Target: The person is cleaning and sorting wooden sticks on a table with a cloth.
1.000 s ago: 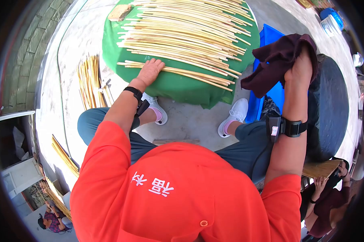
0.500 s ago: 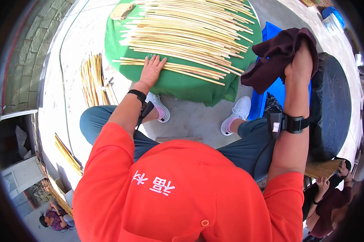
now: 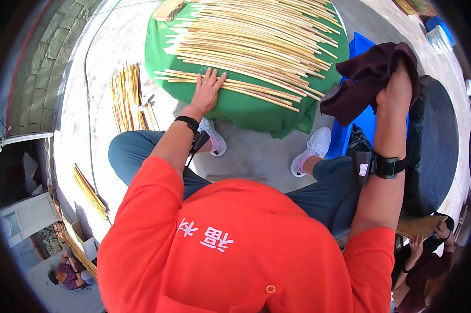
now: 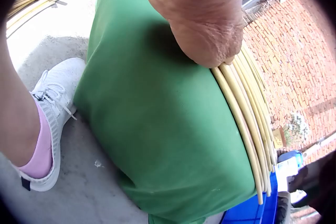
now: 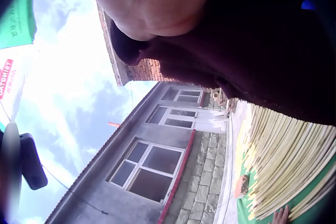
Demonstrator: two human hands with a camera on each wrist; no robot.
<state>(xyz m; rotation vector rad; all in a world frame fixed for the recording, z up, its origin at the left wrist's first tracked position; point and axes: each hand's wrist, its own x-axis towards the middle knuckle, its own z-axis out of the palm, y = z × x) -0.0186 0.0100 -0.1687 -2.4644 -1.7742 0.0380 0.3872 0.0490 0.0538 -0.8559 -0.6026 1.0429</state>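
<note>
My left hand (image 3: 207,95) lies palm down with spread fingers on a small group of thin peeled sticks (image 3: 256,90) near the front of a green-covered table (image 3: 235,116). In the left wrist view, those sticks (image 4: 244,119) run out from under the heel of the hand along the cloth's edge. Beyond them a broad layer of similar sticks (image 3: 246,47) lies side by side. Off the table's right side, my raised right hand (image 3: 395,91) holds a dark maroon cloth (image 3: 358,78); the cloth hides its fingers and hangs toward the sticks.
A brick (image 3: 168,10) sits at the table's far left corner. Right of the table stands a blue crate (image 3: 342,136), beside a black-covered round object (image 3: 438,146). Stick bundles (image 3: 125,99) lie on the ground at left. Another person (image 3: 428,266) is at lower right.
The small group of sticks has shifted left along the table under my left hand, whose fingers are more spread. My right hand keeps hold of the cloth. The head view has shifted slightly.
</note>
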